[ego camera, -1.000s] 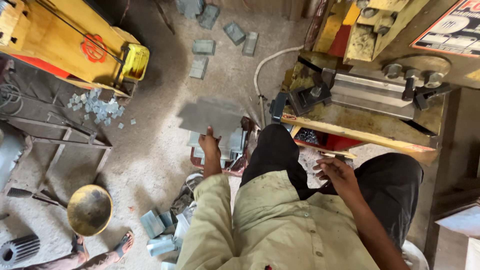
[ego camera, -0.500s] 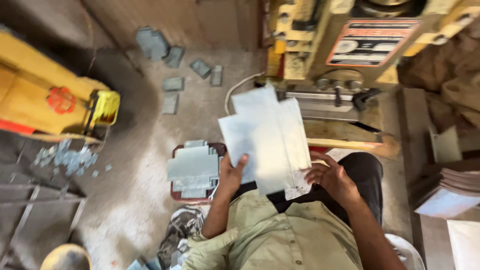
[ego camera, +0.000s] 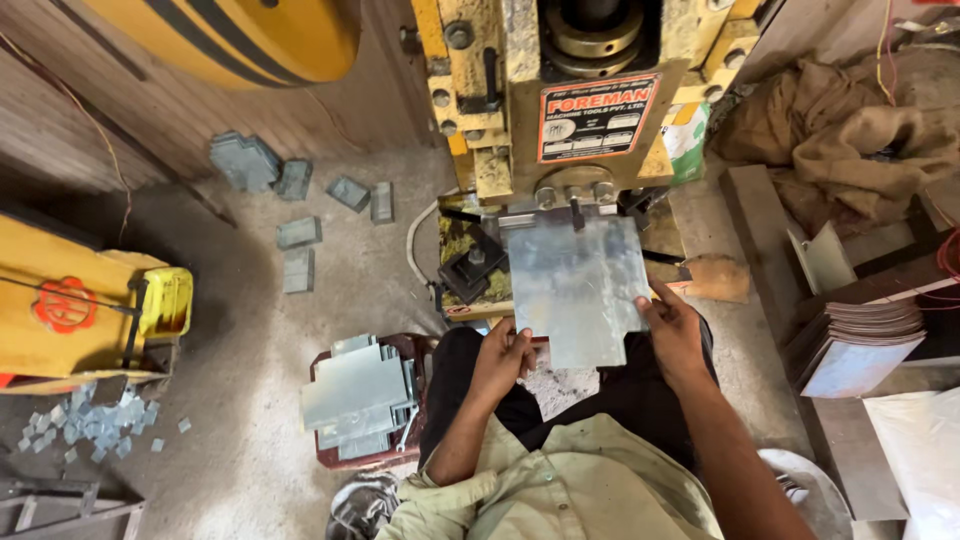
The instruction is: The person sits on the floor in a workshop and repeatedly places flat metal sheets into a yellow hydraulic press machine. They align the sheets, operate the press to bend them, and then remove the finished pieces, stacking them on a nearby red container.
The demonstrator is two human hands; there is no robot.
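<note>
Both hands, left [ego camera: 503, 358] and right [ego camera: 673, 330], grip closed on the sheet [ego camera: 577, 288], feeding it under the press [ego camera: 580, 120]; cut blanks [ego camera: 358, 395] stacked left of it.

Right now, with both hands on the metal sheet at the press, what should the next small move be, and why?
Probably slide the metal sheet a little further forward. Its far edge lies just under the yellow press head. The left hand holds the near left corner and the right hand the right edge, so both can push it evenly.
</note>
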